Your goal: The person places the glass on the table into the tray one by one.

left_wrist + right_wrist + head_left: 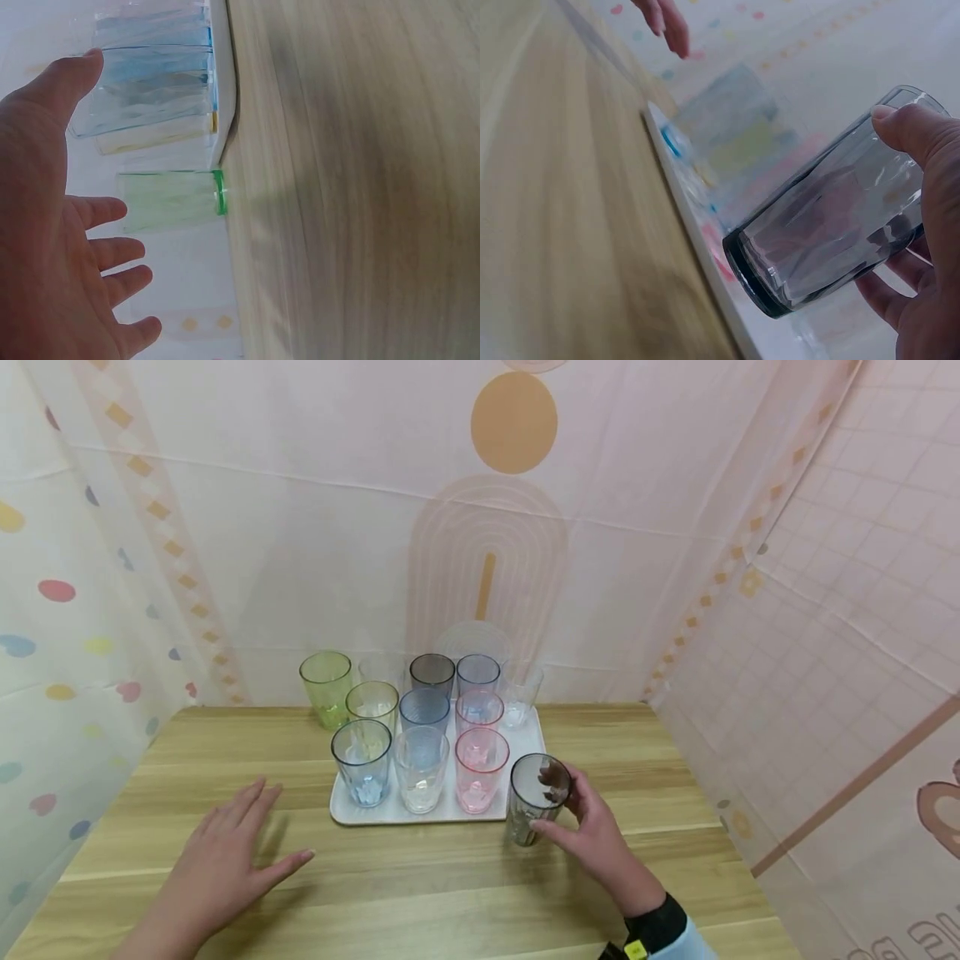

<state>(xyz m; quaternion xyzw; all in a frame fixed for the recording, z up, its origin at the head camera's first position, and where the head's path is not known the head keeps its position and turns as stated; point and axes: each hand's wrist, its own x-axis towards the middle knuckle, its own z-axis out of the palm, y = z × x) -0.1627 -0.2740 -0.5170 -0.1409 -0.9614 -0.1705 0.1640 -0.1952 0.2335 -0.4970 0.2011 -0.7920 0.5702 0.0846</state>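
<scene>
**Grey glass held at the tray's corner**

The right hand (592, 827) curls thumb and fingers round a smoky grey glass (534, 810), tilted just beside the white tray's (390, 814) near right corner. The left hand (225, 860) lies spread, palm down, over the wooden table (420, 893) left of the tray. Its contact is unclear.

Two bare hands, no rings or gloves. Left hand (225, 860) bare past the wrist, no sleeve in sight. Right hand (600, 843) ending in a black wrist strap (656, 927) with a small yellow tab (636, 950), then a pale blue sleeve (693, 945).
</scene>
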